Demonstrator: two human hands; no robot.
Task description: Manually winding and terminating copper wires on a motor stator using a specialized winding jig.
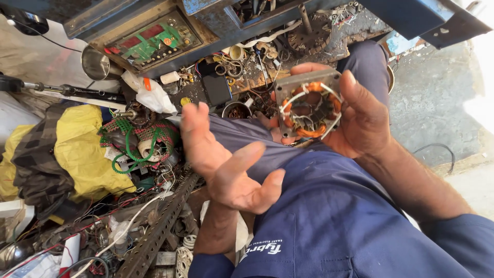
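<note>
Stator core [309,106], a square block of steel laminations wound with copper coils and laced with white cord, sits upright in your right hand [360,116], fingers closed round its outer edges and thumb pressed along the near side, raised above your lap in blue work trousers [329,206]. Your left hand [226,159] hangs free just beside it, palm up, fingers spread and loosely curled, holding nothing. From the head camera, the only view, the piece looks dense and rigid, likely heavy for its size; the metal frame should bear a firm grip, while the enamelled windings and their lacing look easy to scratch or snag, so you do well to keep hold by the frame's flat sides and corners, clear of the copper. Beyond your knees a cluttered workbench [329,46] carries loose rings, wire ends and small parts, with a blue cabinet bearing a green circuit board [149,44] behind it. At your left lie a yellow cloth [82,149], a bundle bound in green netting [141,141], a perforated metal strip [159,226] and tangled wires [103,226], all well apart from both hands.
</note>
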